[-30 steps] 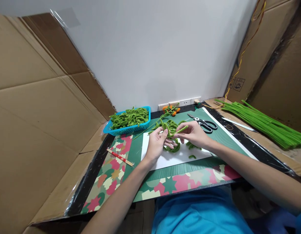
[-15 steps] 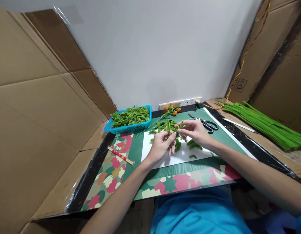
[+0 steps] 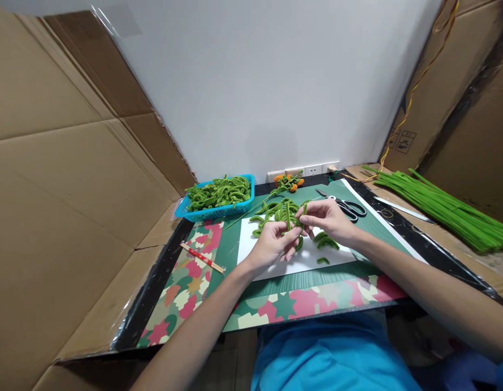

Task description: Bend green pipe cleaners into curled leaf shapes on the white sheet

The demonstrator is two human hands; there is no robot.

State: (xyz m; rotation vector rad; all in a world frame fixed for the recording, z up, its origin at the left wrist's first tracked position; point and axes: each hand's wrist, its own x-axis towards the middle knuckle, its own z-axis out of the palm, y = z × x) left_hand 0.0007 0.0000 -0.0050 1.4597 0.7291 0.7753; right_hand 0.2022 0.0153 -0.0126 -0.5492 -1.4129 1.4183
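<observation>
We've got both hands up over the white sheet (image 3: 276,269), fingertips nearly meeting. Our left hand (image 3: 270,247) is mostly closed, thumb and forefinger pinching a fuzzy green piece (image 3: 288,214), with the other fingers loosely curled. Our right hand (image 3: 328,220) is partly closed too, pinching green fuzz right beside it; can't tell if it's the same piece, since the fingers cover the join. Gripping that close together probably gives us finer control over something this thin and bendy.

The curled pile (image 3: 271,209) sits just beyond our hands, likely for short reaches, and the pale sheet probably makes loose bits like the small bent one (image 3: 323,260) easy to spot. Scissors (image 3: 349,209) lie to the right, close enough that our right hand could bump them. Far left there's the full blue basket (image 3: 237,209), with wrapped chopsticks (image 3: 202,258) nearer us; long green stems (image 3: 447,209) are far right. The orange flower sprig (image 3: 294,184) lies behind the pile.
</observation>
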